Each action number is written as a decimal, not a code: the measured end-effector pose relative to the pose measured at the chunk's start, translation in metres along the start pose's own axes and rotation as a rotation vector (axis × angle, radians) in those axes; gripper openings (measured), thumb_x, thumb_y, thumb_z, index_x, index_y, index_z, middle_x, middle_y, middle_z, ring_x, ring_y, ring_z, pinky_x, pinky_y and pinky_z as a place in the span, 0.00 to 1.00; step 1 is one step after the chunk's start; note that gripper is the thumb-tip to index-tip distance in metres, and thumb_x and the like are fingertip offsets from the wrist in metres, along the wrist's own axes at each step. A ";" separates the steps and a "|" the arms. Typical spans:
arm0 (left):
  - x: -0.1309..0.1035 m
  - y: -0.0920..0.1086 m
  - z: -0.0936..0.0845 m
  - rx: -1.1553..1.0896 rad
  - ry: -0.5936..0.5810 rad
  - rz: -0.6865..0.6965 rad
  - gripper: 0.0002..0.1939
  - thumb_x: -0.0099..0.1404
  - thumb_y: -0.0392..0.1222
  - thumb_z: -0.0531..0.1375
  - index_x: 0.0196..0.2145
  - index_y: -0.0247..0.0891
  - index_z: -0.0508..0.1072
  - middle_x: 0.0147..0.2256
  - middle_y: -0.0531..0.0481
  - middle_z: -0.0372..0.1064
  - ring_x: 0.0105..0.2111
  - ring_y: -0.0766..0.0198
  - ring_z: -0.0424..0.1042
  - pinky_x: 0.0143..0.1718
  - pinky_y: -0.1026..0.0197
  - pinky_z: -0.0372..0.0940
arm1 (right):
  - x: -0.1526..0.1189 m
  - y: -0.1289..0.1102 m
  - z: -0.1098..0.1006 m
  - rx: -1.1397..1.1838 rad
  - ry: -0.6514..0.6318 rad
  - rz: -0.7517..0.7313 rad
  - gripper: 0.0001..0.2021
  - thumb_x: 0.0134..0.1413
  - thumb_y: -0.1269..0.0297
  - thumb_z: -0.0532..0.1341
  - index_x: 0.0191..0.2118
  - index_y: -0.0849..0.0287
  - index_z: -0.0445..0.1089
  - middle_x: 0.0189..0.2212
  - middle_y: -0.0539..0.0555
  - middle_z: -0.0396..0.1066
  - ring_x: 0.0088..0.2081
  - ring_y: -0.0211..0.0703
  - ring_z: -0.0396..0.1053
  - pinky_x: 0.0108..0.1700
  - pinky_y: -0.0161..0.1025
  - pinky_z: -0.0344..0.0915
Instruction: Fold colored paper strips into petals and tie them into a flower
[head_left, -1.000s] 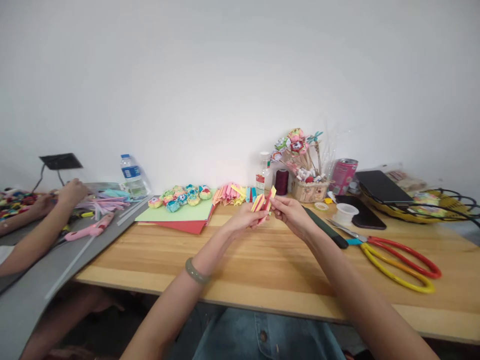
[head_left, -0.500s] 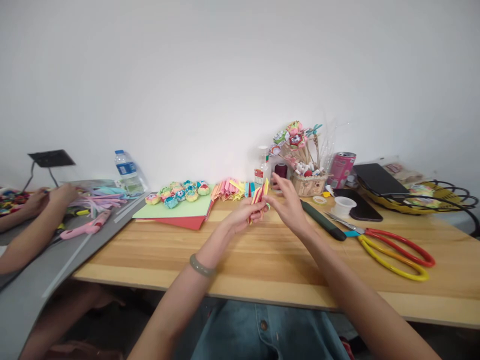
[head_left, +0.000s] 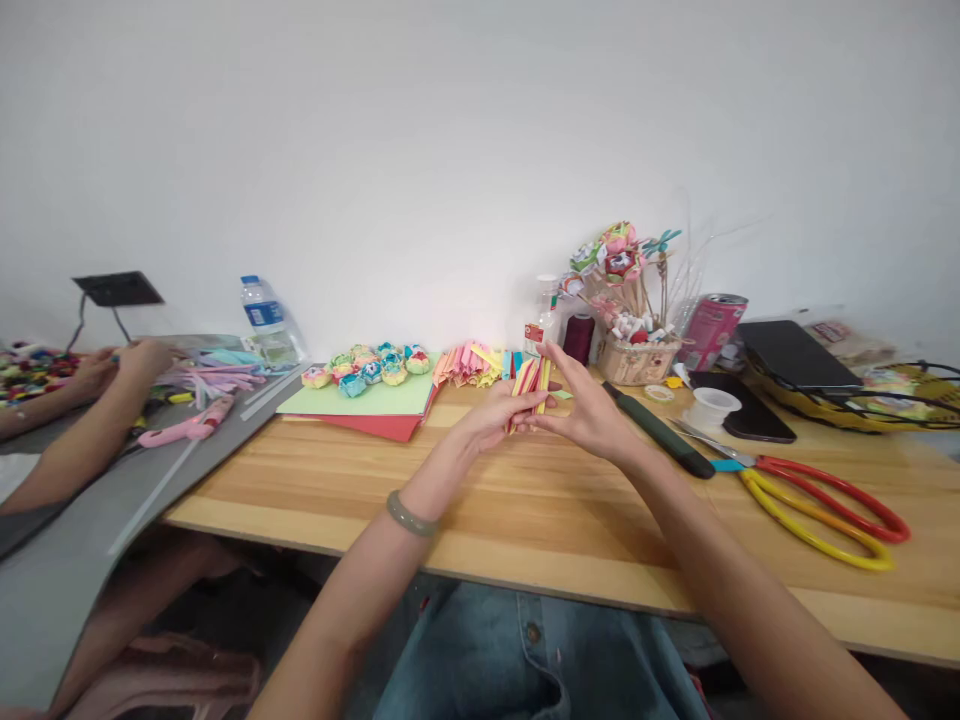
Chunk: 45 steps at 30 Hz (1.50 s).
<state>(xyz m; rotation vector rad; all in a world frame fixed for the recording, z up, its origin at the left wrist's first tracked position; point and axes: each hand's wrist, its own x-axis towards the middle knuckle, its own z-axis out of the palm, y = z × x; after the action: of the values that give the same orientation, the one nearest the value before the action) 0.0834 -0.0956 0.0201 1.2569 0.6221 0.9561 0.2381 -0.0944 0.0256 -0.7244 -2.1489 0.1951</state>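
My left hand [head_left: 499, 412] is closed round a bundle of folded paper strips [head_left: 526, 380], pink, red and yellow, held upright above the table. From the other side my right hand [head_left: 589, 405] meets the bundle, its index finger at the upper end and its thumb at the lower end of a yellow strip [head_left: 544, 385]. Just behind the hands lies a pile of pink and yellow folded strips [head_left: 471, 364]. Several crumpled paper flowers [head_left: 367, 368] rest on a green paper sheet [head_left: 405, 398] to the left.
Large scissors [head_left: 817, 500] with red and yellow handles, a dark green cutter [head_left: 664, 435], a white spool [head_left: 714, 405] and a phone [head_left: 750, 408] lie at right. A flower basket [head_left: 637, 360] stands behind. A co-worker's hands [head_left: 139, 365] and a pink glue gun [head_left: 187, 425] are at left.
My right hand has come onto the strips, its finger and thumb now at the yellow one. My left hand still holds the bundle. The view has turned slightly left.
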 end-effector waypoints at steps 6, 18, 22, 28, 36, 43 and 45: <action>0.001 -0.001 0.000 0.018 0.016 0.029 0.15 0.49 0.46 0.63 0.29 0.30 0.70 0.18 0.58 0.58 0.15 0.78 0.51 0.18 0.68 0.47 | -0.002 0.005 0.002 0.070 -0.073 0.026 0.48 0.41 0.54 0.64 0.63 0.54 0.35 0.61 0.59 0.44 0.60 0.51 0.45 0.56 0.49 0.53; 0.001 -0.003 -0.005 0.009 0.018 0.015 0.13 0.50 0.44 0.63 0.28 0.31 0.68 0.18 0.58 0.56 0.15 0.79 0.50 0.16 0.69 0.44 | 0.001 0.006 0.001 0.433 -0.027 0.203 0.42 0.43 0.51 0.62 0.62 0.47 0.40 0.63 0.55 0.41 0.58 0.49 0.51 0.55 0.48 0.55; -0.006 0.008 0.001 -0.027 -0.078 -0.046 0.15 0.50 0.44 0.63 0.32 0.30 0.69 0.22 0.57 0.59 0.15 0.80 0.49 0.16 0.70 0.43 | 0.002 0.012 -0.008 0.607 0.109 0.432 0.25 0.52 0.51 0.54 0.55 0.53 0.57 0.55 0.59 0.57 0.47 0.44 0.64 0.45 0.46 0.63; -0.012 0.014 0.004 -0.051 -0.181 -0.141 0.15 0.50 0.42 0.64 0.32 0.29 0.68 0.23 0.55 0.60 0.15 0.81 0.49 0.15 0.72 0.43 | 0.004 0.009 -0.013 0.805 0.055 0.526 0.15 0.40 0.56 0.65 0.35 0.59 0.71 0.32 0.53 0.72 0.31 0.37 0.68 0.36 0.38 0.65; -0.011 0.012 0.001 -0.171 -0.176 -0.134 0.13 0.53 0.41 0.62 0.36 0.33 0.68 0.24 0.54 0.63 0.13 0.82 0.46 0.13 0.75 0.43 | 0.006 0.005 -0.021 0.855 0.170 0.524 0.11 0.36 0.60 0.68 0.26 0.60 0.68 0.21 0.46 0.66 0.22 0.30 0.61 0.23 0.29 0.58; -0.002 0.008 -0.006 -0.334 -0.076 -0.100 0.10 0.60 0.43 0.53 0.28 0.33 0.67 0.17 0.58 0.56 0.11 0.79 0.49 0.11 0.73 0.48 | 0.007 -0.007 -0.021 0.840 0.164 0.477 0.15 0.34 0.59 0.68 0.29 0.58 0.66 0.20 0.45 0.65 0.20 0.31 0.62 0.22 0.31 0.60; -0.001 0.007 -0.008 -0.344 -0.070 -0.088 0.11 0.61 0.43 0.52 0.28 0.33 0.66 0.19 0.55 0.60 0.12 0.77 0.54 0.12 0.73 0.51 | 0.007 -0.010 -0.021 0.817 0.134 0.464 0.15 0.35 0.57 0.68 0.31 0.57 0.66 0.20 0.45 0.65 0.20 0.33 0.64 0.23 0.33 0.62</action>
<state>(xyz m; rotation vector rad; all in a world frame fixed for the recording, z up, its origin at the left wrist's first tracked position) 0.0750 -0.0924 0.0248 0.9443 0.4324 0.8983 0.2460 -0.1009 0.0474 -0.6906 -1.5316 1.1520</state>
